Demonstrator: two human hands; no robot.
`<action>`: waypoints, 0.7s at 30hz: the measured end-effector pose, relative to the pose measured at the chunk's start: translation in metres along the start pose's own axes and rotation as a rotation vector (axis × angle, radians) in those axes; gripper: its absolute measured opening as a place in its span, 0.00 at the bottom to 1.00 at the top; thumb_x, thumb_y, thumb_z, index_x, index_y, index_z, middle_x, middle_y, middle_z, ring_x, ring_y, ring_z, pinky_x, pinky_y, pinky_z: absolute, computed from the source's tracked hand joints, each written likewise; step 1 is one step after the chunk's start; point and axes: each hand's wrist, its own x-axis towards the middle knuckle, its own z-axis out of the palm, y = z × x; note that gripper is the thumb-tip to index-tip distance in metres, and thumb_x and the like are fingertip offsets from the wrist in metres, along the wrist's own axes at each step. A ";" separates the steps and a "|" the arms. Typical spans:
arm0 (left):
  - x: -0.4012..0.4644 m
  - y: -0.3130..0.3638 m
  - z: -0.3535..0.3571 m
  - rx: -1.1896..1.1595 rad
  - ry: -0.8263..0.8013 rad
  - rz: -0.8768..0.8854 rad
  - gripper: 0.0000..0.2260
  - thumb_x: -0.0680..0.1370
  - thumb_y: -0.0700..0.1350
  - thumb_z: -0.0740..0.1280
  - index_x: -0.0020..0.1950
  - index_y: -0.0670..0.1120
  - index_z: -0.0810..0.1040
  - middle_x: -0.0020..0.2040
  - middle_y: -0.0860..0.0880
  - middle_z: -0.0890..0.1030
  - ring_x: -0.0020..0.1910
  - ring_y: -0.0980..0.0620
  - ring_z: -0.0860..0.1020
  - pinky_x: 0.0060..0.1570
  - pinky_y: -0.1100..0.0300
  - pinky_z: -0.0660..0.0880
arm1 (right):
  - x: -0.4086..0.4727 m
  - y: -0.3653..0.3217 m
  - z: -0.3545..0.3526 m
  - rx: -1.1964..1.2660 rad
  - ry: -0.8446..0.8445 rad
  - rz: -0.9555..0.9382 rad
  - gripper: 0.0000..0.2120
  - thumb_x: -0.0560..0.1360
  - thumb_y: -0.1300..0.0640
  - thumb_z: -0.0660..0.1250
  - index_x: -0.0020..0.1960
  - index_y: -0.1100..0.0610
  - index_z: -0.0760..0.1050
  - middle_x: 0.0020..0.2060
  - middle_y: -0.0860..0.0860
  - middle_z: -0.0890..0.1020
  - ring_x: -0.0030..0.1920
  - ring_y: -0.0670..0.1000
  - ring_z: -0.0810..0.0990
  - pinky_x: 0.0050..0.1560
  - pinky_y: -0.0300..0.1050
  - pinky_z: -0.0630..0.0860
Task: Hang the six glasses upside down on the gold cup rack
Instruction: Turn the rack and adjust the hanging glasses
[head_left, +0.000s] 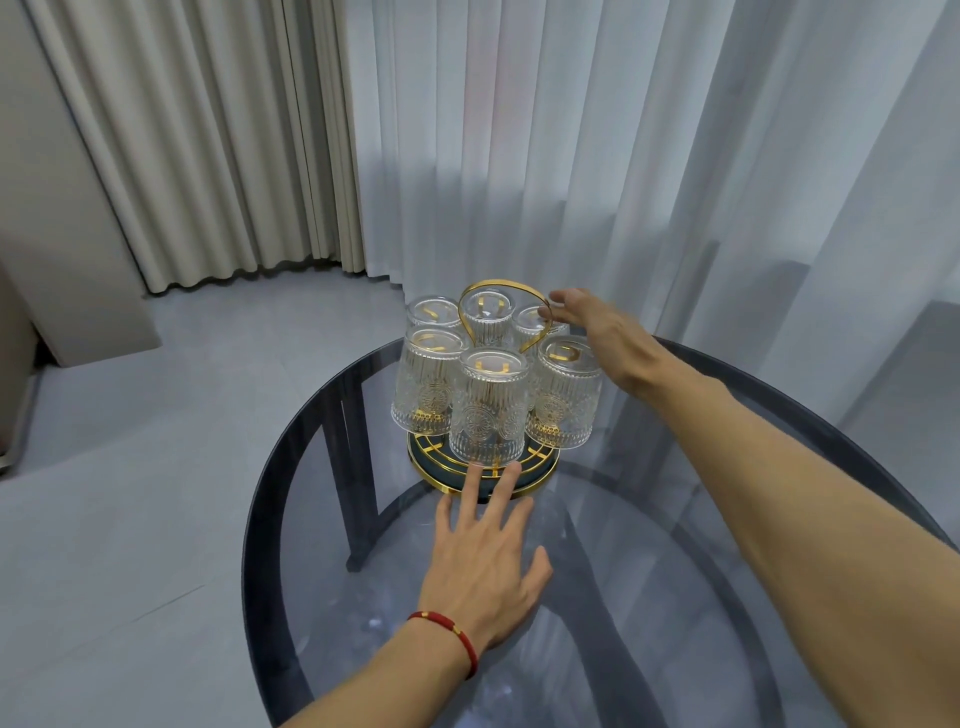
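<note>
The gold cup rack (540, 475) with a dark round base stands at the far side of the glass table (270, 519). Several ribbed clear glasses hang upside down on it, among them a front one (488, 410), a left one (428, 384) and a right one (566, 392). My left hand (483, 561) lies flat on the table, fingers spread, fingertips at the rack's base. My right hand (597, 327) reaches past the right glass, fingers touching the gold loop handle (470, 325); no closed grip shows.
The round smoked-glass table has dark legs visible through its top. Sheer white curtains hang right behind the rack and beige drapes stand to the left. Grey floor lies to the left.
</note>
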 end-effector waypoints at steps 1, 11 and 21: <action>0.000 0.000 0.000 0.001 0.003 0.000 0.28 0.79 0.63 0.48 0.76 0.54 0.64 0.83 0.53 0.46 0.80 0.42 0.40 0.76 0.35 0.46 | 0.003 0.002 -0.001 -0.008 -0.001 0.003 0.29 0.80 0.33 0.46 0.70 0.46 0.71 0.71 0.46 0.77 0.72 0.54 0.71 0.63 0.52 0.62; 0.001 0.001 0.002 -0.005 -0.009 -0.006 0.29 0.78 0.63 0.48 0.77 0.55 0.63 0.83 0.54 0.45 0.80 0.42 0.39 0.75 0.35 0.45 | 0.009 0.010 -0.015 -0.170 0.016 -0.027 0.35 0.80 0.29 0.41 0.66 0.42 0.80 0.76 0.50 0.72 0.75 0.56 0.68 0.74 0.58 0.59; 0.001 0.002 -0.002 -0.007 -0.026 -0.004 0.29 0.78 0.63 0.48 0.77 0.54 0.63 0.83 0.54 0.44 0.80 0.42 0.38 0.76 0.35 0.44 | 0.011 0.000 -0.023 -0.481 0.022 -0.123 0.33 0.85 0.39 0.39 0.68 0.48 0.79 0.74 0.55 0.74 0.73 0.55 0.68 0.73 0.56 0.60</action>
